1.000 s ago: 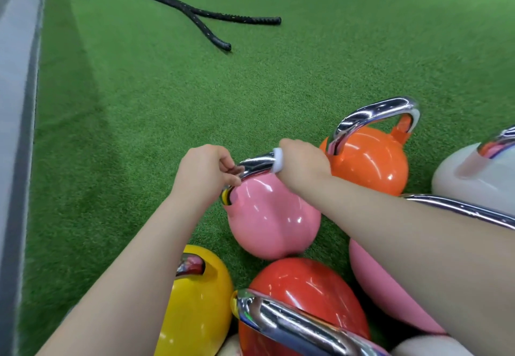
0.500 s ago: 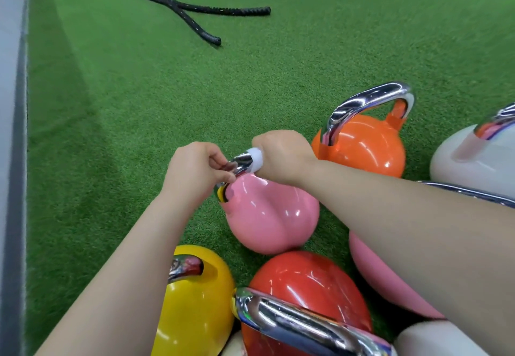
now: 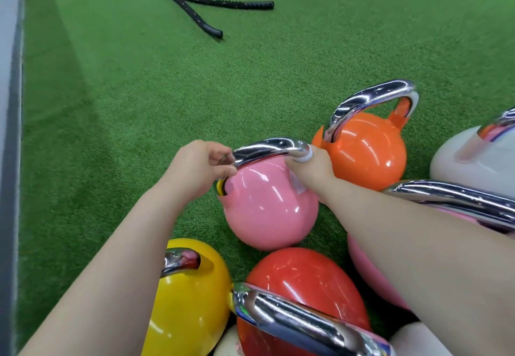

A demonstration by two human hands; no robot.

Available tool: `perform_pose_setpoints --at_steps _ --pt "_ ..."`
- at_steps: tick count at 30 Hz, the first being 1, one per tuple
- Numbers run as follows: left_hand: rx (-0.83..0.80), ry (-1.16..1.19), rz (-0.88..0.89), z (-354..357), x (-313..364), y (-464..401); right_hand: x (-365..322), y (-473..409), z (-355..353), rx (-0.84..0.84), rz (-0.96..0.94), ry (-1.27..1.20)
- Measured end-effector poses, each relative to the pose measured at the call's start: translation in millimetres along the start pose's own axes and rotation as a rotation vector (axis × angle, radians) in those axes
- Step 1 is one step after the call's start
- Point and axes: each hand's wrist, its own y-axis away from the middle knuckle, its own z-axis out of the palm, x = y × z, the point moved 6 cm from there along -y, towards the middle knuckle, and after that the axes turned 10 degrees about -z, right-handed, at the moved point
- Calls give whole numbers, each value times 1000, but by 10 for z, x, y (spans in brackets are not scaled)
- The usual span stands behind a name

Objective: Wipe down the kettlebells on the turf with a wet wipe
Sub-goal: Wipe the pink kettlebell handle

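Our left hand steadying the chrome handle, our right hand clenching the wet wipe beside it, the pink kettlebell may tip.

Pink kettlebell (chrome handle), orange kettlebell, yellow kettlebell, green turf, black ropes.

My left hand and right hand are bare, with no glove, ring, watch or band on either. Both forearms are uncovered as far as the frame shows them, and no sleeve edge comes into view. My nails are short and plain where they show.
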Motion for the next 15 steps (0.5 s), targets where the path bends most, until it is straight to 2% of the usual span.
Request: perform_pose_setpoints --at_steps 6,12,15 --pt "-79 45 11 94 -104 30 80 32 23 14 102 67" --pt "-3 -18 -11 158 -133 120 96 -3 54 18 195 85" --pt "58 -90 -7 198 -118 228 51 -38 74 22 165 99"
